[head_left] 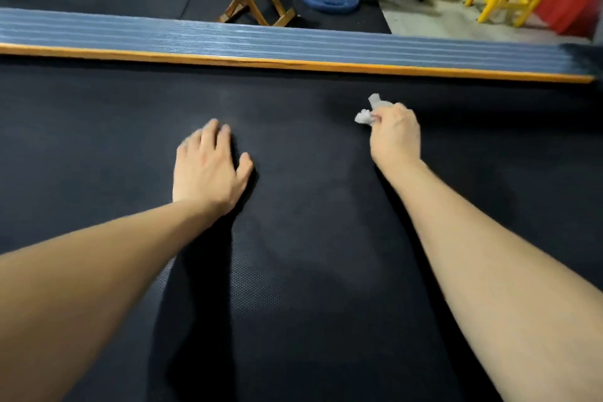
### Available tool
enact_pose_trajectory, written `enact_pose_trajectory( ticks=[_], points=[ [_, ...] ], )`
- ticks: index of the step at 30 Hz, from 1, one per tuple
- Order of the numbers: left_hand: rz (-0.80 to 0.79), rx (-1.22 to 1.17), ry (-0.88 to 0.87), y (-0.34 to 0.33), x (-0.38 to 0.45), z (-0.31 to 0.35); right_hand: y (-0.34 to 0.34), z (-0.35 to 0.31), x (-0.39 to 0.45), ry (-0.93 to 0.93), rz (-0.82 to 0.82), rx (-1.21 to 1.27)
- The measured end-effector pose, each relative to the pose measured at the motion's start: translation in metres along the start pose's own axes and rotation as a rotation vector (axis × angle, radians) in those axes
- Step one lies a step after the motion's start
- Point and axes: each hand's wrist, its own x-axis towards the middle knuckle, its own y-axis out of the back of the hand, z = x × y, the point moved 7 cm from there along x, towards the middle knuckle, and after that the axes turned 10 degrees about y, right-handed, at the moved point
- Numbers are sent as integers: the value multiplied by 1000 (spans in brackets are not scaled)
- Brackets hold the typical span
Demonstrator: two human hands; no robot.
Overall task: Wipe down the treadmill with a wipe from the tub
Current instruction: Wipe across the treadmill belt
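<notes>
Now wipe (370,109) bunched in right hand (396,137) fingers — left hand (205,170) flat on belt (310,206)

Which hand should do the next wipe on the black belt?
The right hand. It already grips the crumpled wipe just above the belt, near the far side rail. The left hand lies flat on the belt and holds nothing.
</notes>
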Motion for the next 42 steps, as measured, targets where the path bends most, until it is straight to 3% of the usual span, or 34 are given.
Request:
enact_pose_trajectory(
  ticks=[4, 7, 9, 11, 14, 16, 19, 21, 22, 23, 25, 27, 32, 34, 36, 38, 39, 42],
  points=[
    [-71, 23, 38, -3, -86, -24, -27, -145, -18, 342, -76, 193],
    [-62, 27, 50, -3, -97, -33, -69, -226, -36, 524, -187, 177],
    [-58, 38, 57, -6, -92, -33, -71, -204, -32, 565, -133, 190],
    [-53, 35, 57, -6, -94, -32, -52, -144, -28, 480, -85, 47],
    [-60, 40, 57, -7, -95, -33, -2, -16, -33, 136, 37, -64],
    [-54, 52, 56, -7, -95, -31, 14, 24, -42, -10, 45, -118],
    [-61, 49, 71, -5, -96, -31, -5, -57, -50, 111, -32, 13],
    [-59, 38, 62, -5, -94, -30, -24, -150, -57, 395, -28, 139],
    [-64, 33, 56, -4, -93, -31, -39, -194, -67, 590, -68, 75],
    [-69, 32, 48, -3, -94, -31, -45, -220, -76, 643, -171, 81],
    [-61, 13, 41, 0, -95, -31, -46, -211, -78, 650, -254, 94],
    [-64, -27, 55, 4, -101, -32, -27, -163, -76, 635, -190, 96],
    [-156, 74, 66, 20, -133, -40, 27, 17, -69, 46, -59, -106],
    [-252, 106, 106, 26, -152, -54, 34, 1, -74, -7, -27, -46],
    [-380, 110, 124, 24, -172, -56, 15, -59, -82, 84, -89, 124],
    [-430, 107, 117, 19, -183, -59, -4, -148, -93, 422, -67, 224],
    [-439, 91, 119, 17, -183, -59, -18, -181, -105, 519, -176, 224],
    [-431, 62, 118, 12, -181, -62, -33, -188, -111, 582, -215, 206]
  ],
)
